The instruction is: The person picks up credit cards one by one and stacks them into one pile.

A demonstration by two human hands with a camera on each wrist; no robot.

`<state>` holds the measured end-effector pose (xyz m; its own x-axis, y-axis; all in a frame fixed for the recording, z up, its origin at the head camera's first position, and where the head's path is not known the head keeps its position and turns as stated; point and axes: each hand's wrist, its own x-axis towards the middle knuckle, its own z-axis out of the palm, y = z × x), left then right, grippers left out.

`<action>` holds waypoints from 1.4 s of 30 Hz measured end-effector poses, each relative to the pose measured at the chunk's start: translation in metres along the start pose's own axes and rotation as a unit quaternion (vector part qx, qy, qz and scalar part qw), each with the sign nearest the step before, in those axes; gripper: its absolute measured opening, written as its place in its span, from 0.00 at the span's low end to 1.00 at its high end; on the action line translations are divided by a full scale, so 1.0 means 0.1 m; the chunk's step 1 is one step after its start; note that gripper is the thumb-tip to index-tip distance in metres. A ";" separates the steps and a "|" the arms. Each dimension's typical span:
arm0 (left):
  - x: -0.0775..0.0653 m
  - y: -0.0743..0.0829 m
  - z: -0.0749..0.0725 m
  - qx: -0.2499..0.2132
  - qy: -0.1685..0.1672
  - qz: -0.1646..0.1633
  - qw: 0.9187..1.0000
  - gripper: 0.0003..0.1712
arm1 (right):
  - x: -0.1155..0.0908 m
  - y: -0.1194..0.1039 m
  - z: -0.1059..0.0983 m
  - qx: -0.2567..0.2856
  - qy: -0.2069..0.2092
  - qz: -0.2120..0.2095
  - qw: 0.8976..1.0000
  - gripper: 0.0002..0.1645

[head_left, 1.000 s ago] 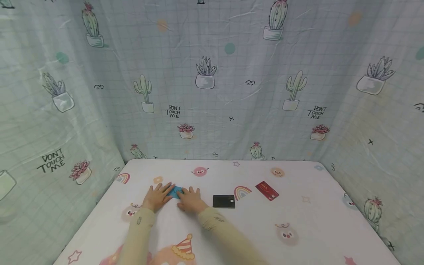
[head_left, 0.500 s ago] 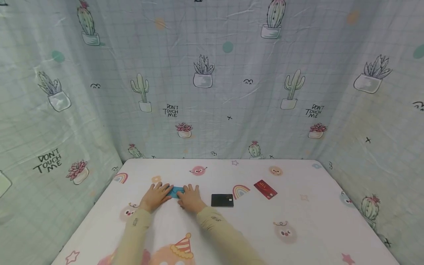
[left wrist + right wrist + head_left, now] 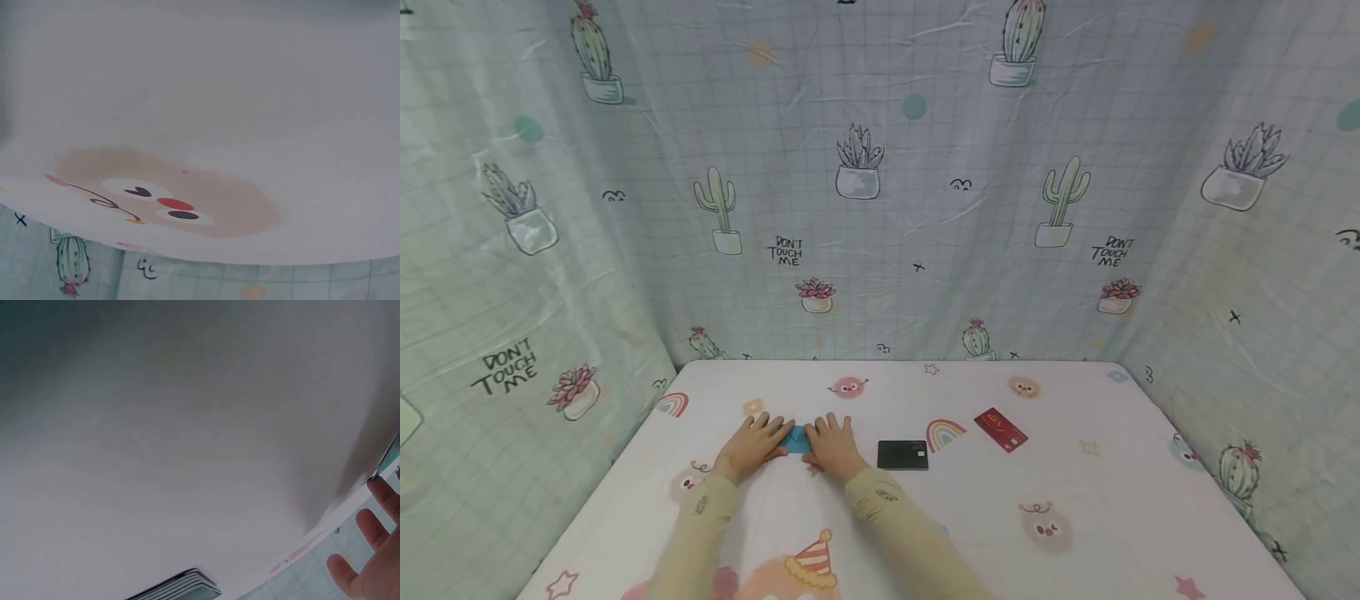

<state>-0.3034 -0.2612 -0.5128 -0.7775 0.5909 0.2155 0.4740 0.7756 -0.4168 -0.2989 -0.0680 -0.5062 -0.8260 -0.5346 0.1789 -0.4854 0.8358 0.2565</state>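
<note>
A blue card [image 3: 797, 439] lies on the table between the two hands, its left and right ends covered by fingers. The left hand [image 3: 751, 447] holds its left end, with the index finger at the far edge and the thumb near the close edge. At the other end the right hand [image 3: 834, 447] holds it the same way, middle fingers spread. In the right wrist view a fingertip [image 3: 376, 482] meets a card corner at the right border. The left wrist view shows only printed tablecloth, with no hand.
Right of the hands lies a black card stack [image 3: 902, 455], whose layered edges show in the right wrist view. A red card [image 3: 1001, 429] lies at an angle farther right. Patterned curtain [image 3: 880, 317] encloses the table's back and sides.
The right hand's fingers have shifted from over the blue card's face to its right end, and its thumb sits at the near edge. The left hand stays at the left end.
</note>
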 end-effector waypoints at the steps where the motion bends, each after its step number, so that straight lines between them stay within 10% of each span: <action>1: 0.00 0.00 0.00 0.002 -0.002 0.003 1.000 0.30 | 0.00 0.00 0.00 -0.003 0.001 0.000 1.000 0.33; 22: 0.03 -0.08 -0.02 0.087 0.050 0.069 0.993 0.33 | 0.03 0.01 0.00 -0.018 0.021 -0.010 1.000 0.37; 42: 0.03 -0.14 -0.01 0.101 0.192 0.114 0.970 0.36 | 0.02 0.06 -0.01 -0.021 0.065 -0.023 0.997 0.35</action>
<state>-0.3124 -0.2704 -0.5056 -0.4327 0.8110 0.3938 0.4954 0.5789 -0.6477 -0.3033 -0.0639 -0.5031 -0.7574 -0.5863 0.2874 -0.5075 0.8056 0.3059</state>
